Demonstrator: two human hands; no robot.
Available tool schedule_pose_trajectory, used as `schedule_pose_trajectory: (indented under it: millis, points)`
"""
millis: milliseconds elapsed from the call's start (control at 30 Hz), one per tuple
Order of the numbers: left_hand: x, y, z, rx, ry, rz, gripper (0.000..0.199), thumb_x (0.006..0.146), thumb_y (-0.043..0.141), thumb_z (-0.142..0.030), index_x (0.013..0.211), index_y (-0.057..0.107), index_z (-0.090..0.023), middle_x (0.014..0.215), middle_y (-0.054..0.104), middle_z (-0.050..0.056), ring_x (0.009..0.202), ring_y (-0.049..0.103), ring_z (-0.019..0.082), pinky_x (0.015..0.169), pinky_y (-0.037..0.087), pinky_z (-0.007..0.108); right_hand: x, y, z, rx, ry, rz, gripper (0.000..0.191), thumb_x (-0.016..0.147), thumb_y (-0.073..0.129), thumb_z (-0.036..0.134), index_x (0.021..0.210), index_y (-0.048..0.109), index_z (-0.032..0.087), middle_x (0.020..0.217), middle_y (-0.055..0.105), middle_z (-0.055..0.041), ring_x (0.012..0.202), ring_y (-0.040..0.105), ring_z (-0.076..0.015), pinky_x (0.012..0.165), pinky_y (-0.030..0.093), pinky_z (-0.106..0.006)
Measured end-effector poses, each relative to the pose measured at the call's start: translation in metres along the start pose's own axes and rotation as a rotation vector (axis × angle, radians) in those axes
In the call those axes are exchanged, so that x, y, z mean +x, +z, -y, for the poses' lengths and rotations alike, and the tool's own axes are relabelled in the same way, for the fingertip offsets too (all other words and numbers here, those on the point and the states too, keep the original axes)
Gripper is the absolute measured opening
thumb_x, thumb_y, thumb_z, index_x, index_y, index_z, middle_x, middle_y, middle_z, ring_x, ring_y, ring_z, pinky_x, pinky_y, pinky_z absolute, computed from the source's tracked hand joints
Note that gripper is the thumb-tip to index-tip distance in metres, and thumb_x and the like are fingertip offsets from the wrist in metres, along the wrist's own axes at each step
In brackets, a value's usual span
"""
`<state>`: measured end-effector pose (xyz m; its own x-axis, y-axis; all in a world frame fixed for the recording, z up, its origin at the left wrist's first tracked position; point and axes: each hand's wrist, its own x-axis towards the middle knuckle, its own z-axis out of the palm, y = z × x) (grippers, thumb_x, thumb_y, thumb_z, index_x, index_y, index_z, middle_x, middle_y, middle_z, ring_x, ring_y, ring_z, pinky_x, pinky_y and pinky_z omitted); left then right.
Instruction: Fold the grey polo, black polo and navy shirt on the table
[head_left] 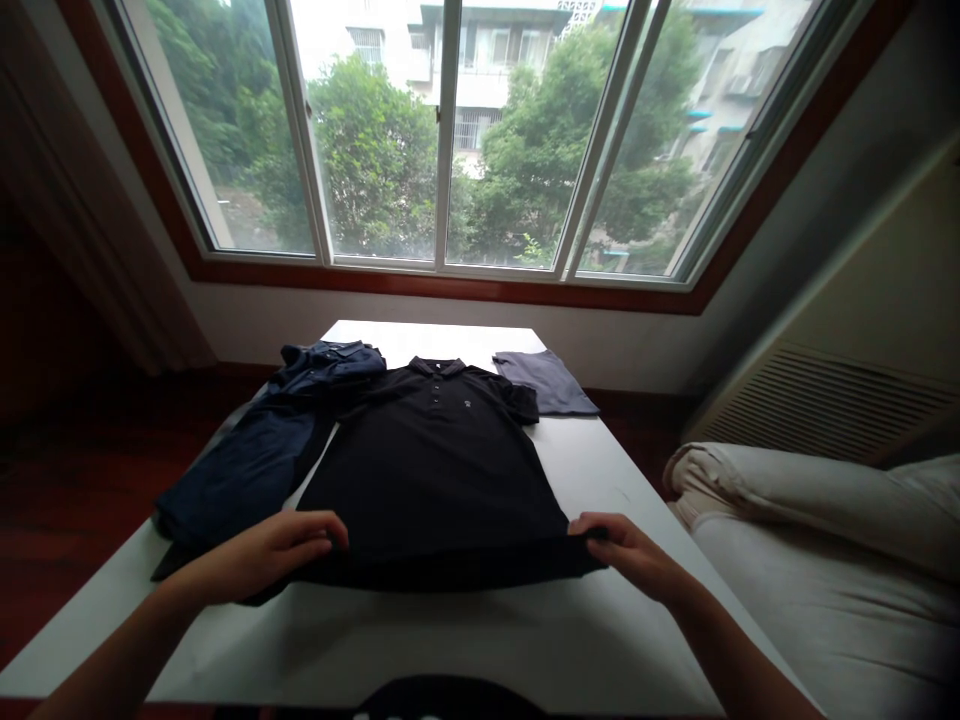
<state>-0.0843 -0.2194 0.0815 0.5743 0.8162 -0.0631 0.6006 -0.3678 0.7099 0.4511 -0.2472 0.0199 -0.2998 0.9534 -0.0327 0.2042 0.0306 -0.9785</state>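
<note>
A black polo shirt (pixel 442 460) lies spread front side up, its collar pointing towards the window and its hem towards me. At the hem's left corner is my left hand (pixel 281 550), fingers curled over the dark cloth. My right hand (pixel 619 545) pinches the right corner of the hem between thumb and fingers. Between the two hands the hem is stretched and lifted a little off the white table (pixel 450 640). Dark blue garments (pixel 255 450) lie in a loose heap along the left side, touching the polo's left sleeve area.
A folded grey garment (pixel 555 385) lies at the table's far right corner. To the right stands a sofa (pixel 817 540) with a pale cover, beside a slatted white unit (pixel 832 400). Behind the table is a wide window (pixel 442 130) with a brown frame; a curtain (pixel 97 200) hangs at left.
</note>
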Motion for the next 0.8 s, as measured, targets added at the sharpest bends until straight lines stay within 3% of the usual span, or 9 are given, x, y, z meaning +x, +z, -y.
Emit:
schedule_pose_trajectory:
  millis: [100, 167, 233, 300, 400, 500, 633, 700, 800]
  points:
    - [-0.007, -0.003, -0.013, 0.069, -0.065, 0.306, 0.03, 0.1, 0.054, -0.043, 0.112, 0.078, -0.028, 0.105, 0.074, 0.003, 0.096, 0.067, 0.02, 0.088, 0.054, 0.027, -0.001, -0.003, 0.004, -0.039, 0.024, 0.373, 0.047, 0.086, 0.077, 0.062, 0.092, 0.078, 0.015, 0.086, 0.072, -0.0092, 0.077, 0.065, -0.0214, 0.07, 0.05, -0.032]
    - [-0.007, -0.004, -0.021, 0.065, -0.11, 0.459, 0.031, 0.098, 0.058, -0.043, 0.116, 0.077, -0.028, 0.105, 0.074, 0.004, 0.1, 0.068, 0.023, 0.087, 0.055, 0.028, 0.0, -0.002, 0.008, -0.041, 0.047, 0.613, 0.056, 0.091, 0.069, 0.067, 0.094, 0.078, 0.012, 0.085, 0.074, -0.0115, 0.076, 0.069, -0.0223, 0.071, 0.052, -0.033]
    - [-0.003, -0.006, -0.024, 0.01, -0.126, 0.561, 0.036, 0.095, 0.061, -0.047, 0.123, 0.075, -0.028, 0.101, 0.075, 0.005, 0.099, 0.069, 0.025, 0.081, 0.056, 0.029, 0.003, -0.002, 0.013, 0.008, 0.079, 0.699, 0.067, 0.094, 0.06, 0.074, 0.104, 0.077, 0.01, 0.089, 0.077, -0.0146, 0.081, 0.073, -0.0257, 0.076, 0.055, -0.037]
    - [0.008, -0.01, -0.021, -0.029, -0.105, 0.547, 0.042, 0.094, 0.063, -0.05, 0.129, 0.073, -0.027, 0.102, 0.076, 0.005, 0.098, 0.07, 0.025, 0.082, 0.056, 0.03, 0.011, -0.005, 0.016, 0.046, 0.082, 0.634, 0.071, 0.094, 0.057, 0.077, 0.113, 0.074, 0.01, 0.097, 0.078, -0.0168, 0.091, 0.075, -0.0291, 0.084, 0.056, -0.042]
    - [0.04, -0.021, -0.001, -0.021, -0.063, 0.307, 0.046, 0.098, 0.058, -0.054, 0.131, 0.071, -0.026, 0.114, 0.075, 0.006, 0.106, 0.068, 0.024, 0.094, 0.053, 0.031, 0.037, -0.016, 0.018, -0.005, 0.063, 0.39, 0.063, 0.096, 0.059, 0.072, 0.112, 0.073, 0.013, 0.102, 0.077, -0.0163, 0.097, 0.074, -0.0289, 0.093, 0.055, -0.046]
    - [0.09, -0.039, 0.038, 0.004, -0.035, 0.048, 0.049, 0.099, 0.053, -0.058, 0.126, 0.072, -0.021, 0.118, 0.074, 0.008, 0.107, 0.067, 0.025, 0.093, 0.054, 0.033, 0.079, -0.031, 0.014, -0.114, 0.065, 0.091, 0.056, 0.094, 0.062, 0.07, 0.103, 0.074, 0.016, 0.103, 0.075, -0.0132, 0.099, 0.071, -0.0272, 0.093, 0.054, -0.044]
    - [0.167, -0.064, 0.095, 0.168, 0.019, -0.286, 0.046, 0.094, 0.053, -0.055, 0.116, 0.075, -0.021, 0.122, 0.072, 0.009, 0.114, 0.066, 0.028, 0.096, 0.055, 0.037, 0.15, -0.052, 0.005, -0.301, 0.009, -0.123, 0.048, 0.093, 0.062, 0.064, 0.102, 0.074, 0.018, 0.105, 0.075, -0.0095, 0.102, 0.068, -0.0257, 0.088, 0.054, -0.039]
    - [0.201, -0.073, 0.12, 0.337, 0.001, -0.371, 0.043, 0.093, 0.053, -0.05, 0.115, 0.075, -0.021, 0.124, 0.07, 0.01, 0.118, 0.064, 0.029, 0.104, 0.051, 0.038, 0.187, -0.061, 0.002, -0.486, -0.031, -0.222, 0.041, 0.094, 0.06, 0.057, 0.101, 0.075, 0.019, 0.101, 0.076, -0.0068, 0.097, 0.068, -0.0242, 0.087, 0.053, -0.036]
    - [0.24, -0.083, 0.155, 0.581, -0.134, -0.385, 0.051, 0.092, 0.056, -0.05, 0.131, 0.071, -0.021, 0.138, 0.064, 0.012, 0.13, 0.058, 0.031, 0.115, 0.043, 0.04, 0.237, -0.069, -0.002, -0.756, -0.04, -0.335, 0.028, 0.097, 0.058, 0.041, 0.102, 0.076, 0.02, 0.105, 0.077, -0.007, 0.097, 0.069, -0.0233, 0.088, 0.051, -0.032]
